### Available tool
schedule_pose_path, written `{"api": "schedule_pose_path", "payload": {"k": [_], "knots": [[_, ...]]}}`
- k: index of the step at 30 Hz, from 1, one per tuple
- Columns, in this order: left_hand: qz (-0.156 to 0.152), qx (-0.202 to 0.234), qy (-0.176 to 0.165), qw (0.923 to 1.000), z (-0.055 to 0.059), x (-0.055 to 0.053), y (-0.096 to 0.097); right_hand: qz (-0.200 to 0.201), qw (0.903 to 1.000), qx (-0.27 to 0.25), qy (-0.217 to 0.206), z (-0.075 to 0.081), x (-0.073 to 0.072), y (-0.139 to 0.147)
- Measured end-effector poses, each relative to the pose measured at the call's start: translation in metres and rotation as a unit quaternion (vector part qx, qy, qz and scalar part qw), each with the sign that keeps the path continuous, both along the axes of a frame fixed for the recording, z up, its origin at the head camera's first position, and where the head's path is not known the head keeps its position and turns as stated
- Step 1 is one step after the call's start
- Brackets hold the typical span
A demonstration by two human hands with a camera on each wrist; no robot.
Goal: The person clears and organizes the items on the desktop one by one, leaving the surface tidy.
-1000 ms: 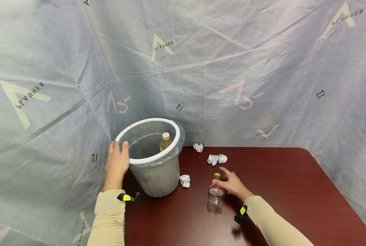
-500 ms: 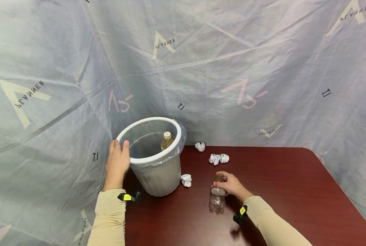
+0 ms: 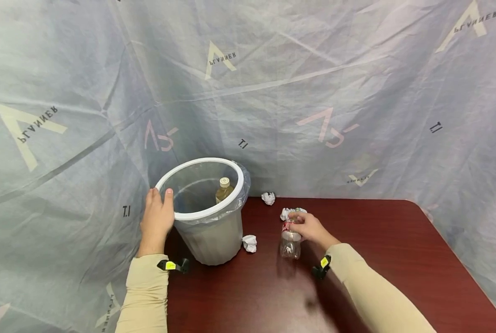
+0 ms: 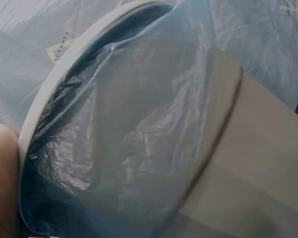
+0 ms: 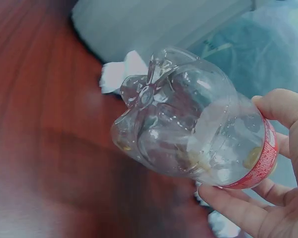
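Observation:
My right hand (image 3: 310, 229) grips a clear plastic bottle (image 5: 184, 119) around its upper part by the red label. Raised off the tabletop, the bottle has its ribbed base toward the right wrist camera; its yellow cap is mostly hidden by the fingers in the head view. My left hand (image 3: 156, 222) holds the white rim of a grey trash can (image 3: 214, 243) at its left side, thumb at the rim. A clear liner bag (image 4: 134, 129) folds over that rim. Inside the can stands a bottle with a cream cap (image 3: 225, 187).
A crumpled paper ball (image 3: 250, 243) lies beside the can's base. Another paper ball (image 3: 268, 198) is at the table's back edge, and more crumpled paper (image 3: 285, 213) sits just behind the held bottle. Grey printed sheeting (image 3: 273, 92) hangs behind and left of the dark red table (image 3: 377, 259).
My right hand has closed its fingers on the clear bottle and lifted it from the table, moving it away from me. The left hand stays on the can's rim.

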State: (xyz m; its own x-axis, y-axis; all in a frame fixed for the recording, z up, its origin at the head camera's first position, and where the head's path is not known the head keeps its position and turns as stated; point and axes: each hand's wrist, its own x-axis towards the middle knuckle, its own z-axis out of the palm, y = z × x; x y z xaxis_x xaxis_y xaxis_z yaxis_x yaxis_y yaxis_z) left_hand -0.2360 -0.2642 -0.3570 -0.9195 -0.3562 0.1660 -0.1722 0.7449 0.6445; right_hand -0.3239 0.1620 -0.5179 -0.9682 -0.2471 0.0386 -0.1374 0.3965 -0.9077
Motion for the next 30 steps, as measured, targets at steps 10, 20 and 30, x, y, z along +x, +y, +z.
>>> {"api": "schedule_pose_path", "payload": {"k": [10,20,30], "knots": [[0.003,-0.004,-0.004,1.0,0.001,0.0,0.0,0.009,0.9997,0.001,0.021,0.071,-0.019,-0.009],[-0.001,-0.007,0.001,1.0,0.002,0.0,-0.001,0.016,0.9971,0.043,0.061,0.143,-0.036,-0.03],[0.0,-0.008,0.001,1.0,0.002,-0.001,-0.001,0.027,0.9952,0.04,0.085,0.193,-0.043,-0.049]]}}
